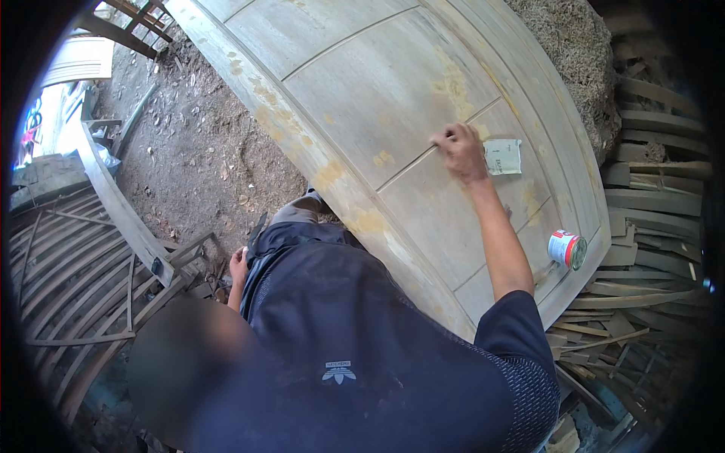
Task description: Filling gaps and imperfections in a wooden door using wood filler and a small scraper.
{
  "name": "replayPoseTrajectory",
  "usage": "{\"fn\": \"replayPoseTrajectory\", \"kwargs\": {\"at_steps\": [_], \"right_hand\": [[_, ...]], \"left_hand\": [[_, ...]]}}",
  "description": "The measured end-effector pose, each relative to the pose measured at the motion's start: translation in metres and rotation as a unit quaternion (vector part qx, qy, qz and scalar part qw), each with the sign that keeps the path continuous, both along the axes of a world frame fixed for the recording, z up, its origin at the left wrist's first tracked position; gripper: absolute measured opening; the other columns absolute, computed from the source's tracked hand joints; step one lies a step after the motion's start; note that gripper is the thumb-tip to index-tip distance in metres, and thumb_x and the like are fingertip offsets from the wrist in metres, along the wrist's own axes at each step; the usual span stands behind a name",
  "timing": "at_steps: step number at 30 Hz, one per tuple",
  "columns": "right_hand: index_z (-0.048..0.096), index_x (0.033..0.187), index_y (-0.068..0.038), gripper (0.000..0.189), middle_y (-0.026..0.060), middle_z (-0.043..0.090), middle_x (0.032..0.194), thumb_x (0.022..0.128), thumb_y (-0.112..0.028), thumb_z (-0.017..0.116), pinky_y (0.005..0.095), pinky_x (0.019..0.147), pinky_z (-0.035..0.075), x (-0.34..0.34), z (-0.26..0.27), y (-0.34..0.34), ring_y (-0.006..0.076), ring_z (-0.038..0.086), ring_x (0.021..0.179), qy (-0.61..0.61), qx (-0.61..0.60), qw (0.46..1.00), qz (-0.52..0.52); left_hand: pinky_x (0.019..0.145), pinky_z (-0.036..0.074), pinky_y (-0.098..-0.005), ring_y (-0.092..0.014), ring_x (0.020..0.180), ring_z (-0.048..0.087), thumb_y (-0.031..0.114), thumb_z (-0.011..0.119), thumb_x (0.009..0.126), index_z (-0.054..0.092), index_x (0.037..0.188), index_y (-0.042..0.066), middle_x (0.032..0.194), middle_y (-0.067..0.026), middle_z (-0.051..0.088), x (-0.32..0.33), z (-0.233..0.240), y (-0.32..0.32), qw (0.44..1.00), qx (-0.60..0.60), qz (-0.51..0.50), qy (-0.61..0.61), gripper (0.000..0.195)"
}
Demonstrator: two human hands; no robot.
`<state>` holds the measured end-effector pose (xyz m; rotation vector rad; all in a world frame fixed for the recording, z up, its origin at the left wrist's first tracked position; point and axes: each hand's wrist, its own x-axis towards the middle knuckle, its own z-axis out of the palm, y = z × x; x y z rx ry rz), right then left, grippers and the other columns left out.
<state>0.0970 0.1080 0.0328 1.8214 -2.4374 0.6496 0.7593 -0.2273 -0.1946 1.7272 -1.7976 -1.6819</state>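
A panelled wooden door (334, 85) with grooves and yellowish filler patches (453, 79) lies before me. My right hand (463, 156) is over its middle, by a groove, fingers curled and blurred; whether something is inside them cannot be seen. Just right of that hand lies a small pale sheet (503, 157) bearing print, perhaps sandpaper. A tin can (566, 249) with a red and white label is on the door's right part. Low at my left side, my left hand (239, 267) is partly hidden by my dark shirt. Near it shows a narrow dark strip (257, 232), possibly held.
Stacked wood offcuts (651, 204) line the right side, below a rough fibrous mass (566, 62). Bare ground (187, 141) with scattered chips lies left of the door. A long board (116, 198) and curved-looking slats (79, 272) are at the far left.
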Motion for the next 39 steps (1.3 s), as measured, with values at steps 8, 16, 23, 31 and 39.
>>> {"fn": "replayPoseTrajectory", "kwargs": {"at_steps": [8, 16, 23, 31, 39], "right_hand": [[0.078, 0.092, -0.02, 0.016, 0.0037, 0.067, 0.093, 0.083, -0.008, 0.073, 0.0436, 0.085, 0.051, -0.012, -0.001, 0.005, 0.0264, 0.066, 0.095, 0.026, -0.016, 0.999, 0.008], [0.08, 0.099, -0.022, 0.014, 0.0034, 0.067, 0.097, 0.088, -0.016, 0.072, 0.0441, 0.087, 0.048, 0.0, -0.019, 0.011, 0.0263, 0.065, 0.098, 0.008, -0.008, 1.0, 0.027], [0.079, 0.102, -0.015, 0.012, 0.0147, 0.074, 0.092, 0.093, -0.014, 0.072, 0.0457, 0.077, 0.056, -0.01, 0.009, -0.002, 0.0375, 0.07, 0.085, -0.083, -0.138, 0.932, -0.325], [0.071, 0.104, -0.005, 0.014, 0.0188, 0.072, 0.079, 0.093, -0.015, 0.074, 0.0476, 0.067, 0.056, 0.16, -0.019, -0.069, 0.0394, 0.072, 0.074, -0.231, -0.2, 0.738, -0.602], [0.065, 0.115, -0.002, 0.023, 0.0189, 0.07, 0.082, 0.095, -0.012, 0.072, 0.0497, 0.068, 0.055, 0.099, -0.02, -0.097, 0.0399, 0.071, 0.075, -0.11, -0.168, 0.632, -0.749]], "left_hand": [[0.093, 0.054, -0.0279, -0.013, 0.1, 0.069, 0.022, 0.067, 0.107, 0.07, 0.127, -0.002, 0.114, -0.0083, 0.076, -0.001, -0.001, 0.004, 1.0, 0.007, 0.002, 0.008, 0.032], [0.089, 0.053, -0.0275, -0.011, 0.095, 0.067, 0.024, 0.069, 0.107, 0.073, 0.121, -0.001, 0.108, -0.0063, 0.076, -0.022, 0.022, -0.005, 0.999, -0.02, -0.038, 0.014, 0.029], [0.082, 0.053, -0.0267, -0.011, 0.092, 0.066, 0.033, 0.07, 0.106, 0.067, 0.13, 0.003, 0.111, -0.0044, 0.073, -0.076, 0.067, -0.022, 0.997, 0.023, 0.068, 0.033, 0.039], [0.083, 0.056, -0.0298, -0.017, 0.093, 0.068, 0.024, 0.064, 0.109, 0.064, 0.128, 0.0, 0.103, -0.0075, 0.069, -0.298, 0.142, -0.111, 0.977, -0.148, -0.037, 0.15, 0.03], [0.078, 0.054, -0.0286, -0.014, 0.087, 0.069, 0.013, 0.066, 0.106, 0.069, 0.123, -0.002, 0.1, -0.0099, 0.077, -0.486, 0.221, -0.223, 0.832, -0.262, -0.419, 0.251, 0.023]]}}
